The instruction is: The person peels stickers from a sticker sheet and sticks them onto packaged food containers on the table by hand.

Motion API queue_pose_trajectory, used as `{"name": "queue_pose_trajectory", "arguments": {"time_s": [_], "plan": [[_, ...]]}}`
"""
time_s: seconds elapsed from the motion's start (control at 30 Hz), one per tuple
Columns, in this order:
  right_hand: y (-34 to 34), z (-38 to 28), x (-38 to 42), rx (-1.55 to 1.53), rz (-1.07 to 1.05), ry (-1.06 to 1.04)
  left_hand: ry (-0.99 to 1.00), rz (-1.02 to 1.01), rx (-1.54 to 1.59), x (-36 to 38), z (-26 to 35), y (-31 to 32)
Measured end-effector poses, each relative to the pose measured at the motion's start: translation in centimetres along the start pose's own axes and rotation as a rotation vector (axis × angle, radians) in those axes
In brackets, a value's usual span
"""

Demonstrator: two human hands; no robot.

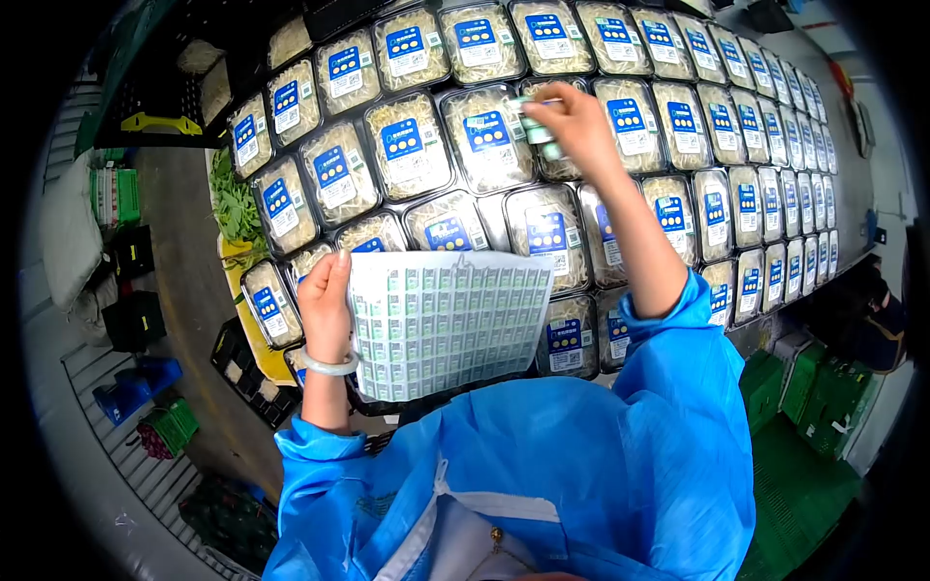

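Observation:
Between the thumb and fingers of my left hand (326, 302) is the left edge of a sheet of small green-and-white stickers (450, 320), printed in rows. My right hand (578, 124) pinches a few loose green-and-white stickers (539, 131) over the second row of packs. Just left of these stickers lies a clear-lidded pack of bean sprouts (487, 140) with a blue-and-white label. Many similar packs stand in rows on the table, several carrying a small green sticker beside the blue label. The sheet covers part of the nearest packs.
Leafy greens (235, 203) lie at the table's left end, above a black crate (254, 373). A yellow-handled black crate (162, 124) stands at the upper left. Green crates (823, 397) are stacked at the lower right. A person's dark clothing (880, 324) shows at the right edge.

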State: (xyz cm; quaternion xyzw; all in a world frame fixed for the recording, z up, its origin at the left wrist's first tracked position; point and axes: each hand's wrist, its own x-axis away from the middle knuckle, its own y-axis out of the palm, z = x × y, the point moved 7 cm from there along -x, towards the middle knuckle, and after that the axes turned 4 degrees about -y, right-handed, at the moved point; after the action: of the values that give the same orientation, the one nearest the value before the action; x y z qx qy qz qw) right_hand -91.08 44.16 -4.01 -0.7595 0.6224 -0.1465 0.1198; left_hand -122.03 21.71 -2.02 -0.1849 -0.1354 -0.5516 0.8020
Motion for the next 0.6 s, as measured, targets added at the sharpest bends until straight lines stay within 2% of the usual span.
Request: {"name": "queue_pose_trajectory", "arguments": {"time_s": [0.03, 0.1, 0.13, 0.23, 0.3, 0.37, 0.43, 0.47, 0.5, 0.6], "plan": [[-1.7, 3.4, -1.3, 0.123, 0.048, 0.052, -0.024, 0.008, 0.004, 0.1, -0.3, 0.0], [-2.9, 10.1, -3.7, 0.069, 0.089, 0.073, -0.077, 0.02, 0.008, 0.2, -0.9, 0.2], [-2.8, 11.0, -4.3, 0.073, 0.091, 0.097, -0.085, -0.003, 0.005, 0.2, -1.2, 0.3], [-2.3, 12.4, -5.2, 0.204, 0.062, 0.123, -0.101, -0.01, 0.02, 0.1, -2.2, 0.7], [-2.2, 12.0, -5.6, 0.488, 0.031, 0.168, -0.101, -0.034, -0.016, -0.1, -2.3, 0.7], [-3.5, 9.0, -5.1, 0.775, 0.063, 0.152, -0.098, -0.042, -0.059, -0.1, -1.4, 1.0], [-5.8, 10.6, -6.0, 0.694, 0.092, 0.131, -0.096, -0.025, -0.033, 0.0, -0.9, 1.0], [-7.0, 12.4, -7.1, 0.501, 0.06, -0.003, -0.094, -0.019, -0.022, -0.2, -1.3, 0.4], [-8.6, 13.2, -7.2, 0.344, 0.091, -0.036, -0.093, -0.012, -0.01, -0.3, -1.7, -0.1], [-11.9, 14.6, -7.4, 0.254, -0.035, 0.042, -0.124, -0.01, 0.029, -0.3, -2.5, -0.4]]}}
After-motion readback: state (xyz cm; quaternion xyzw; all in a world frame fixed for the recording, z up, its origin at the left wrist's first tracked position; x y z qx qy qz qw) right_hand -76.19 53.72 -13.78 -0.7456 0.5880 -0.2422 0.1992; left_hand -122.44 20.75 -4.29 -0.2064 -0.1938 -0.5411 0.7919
